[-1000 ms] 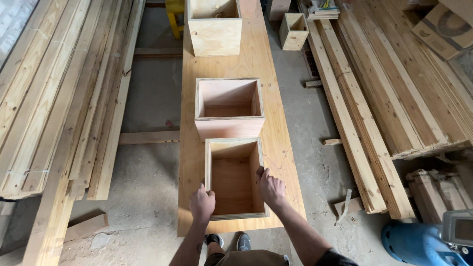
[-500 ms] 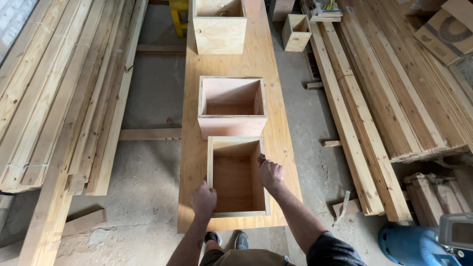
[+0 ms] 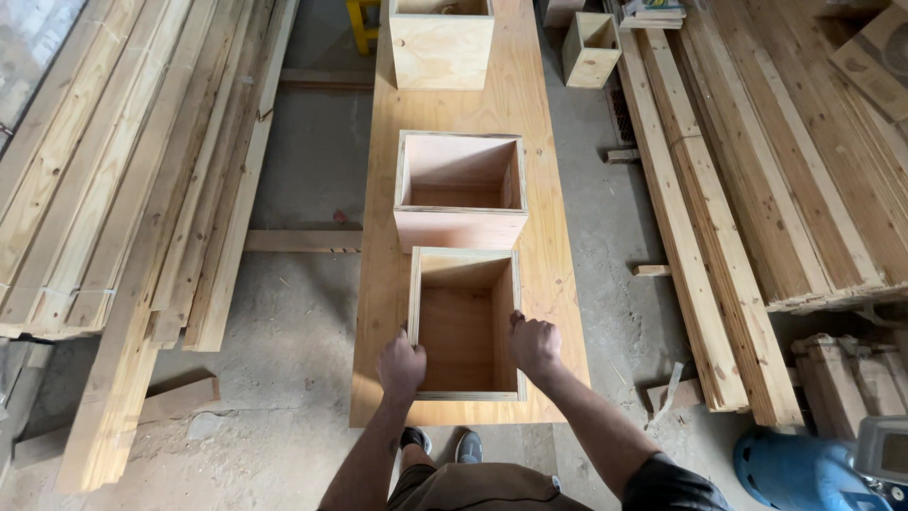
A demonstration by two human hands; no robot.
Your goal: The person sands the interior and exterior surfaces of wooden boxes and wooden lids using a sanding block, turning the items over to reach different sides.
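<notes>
Open plywood box [image 3: 465, 326] on workbench [image 3: 558, 274], left hand [image 3: 401, 367] and right hand [image 3: 534, 345] grip closed on its side walls

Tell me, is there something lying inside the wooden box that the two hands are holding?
No, the nearest wooden box, gripped by the left hand and right hand, shows only its bare plywood bottom.

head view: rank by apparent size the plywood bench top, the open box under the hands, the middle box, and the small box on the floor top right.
1. plywood bench top
2-3. middle box and near box, gripped by left hand and right hand: alike; nearness blurs it
4. small floor box, though farthest
</notes>
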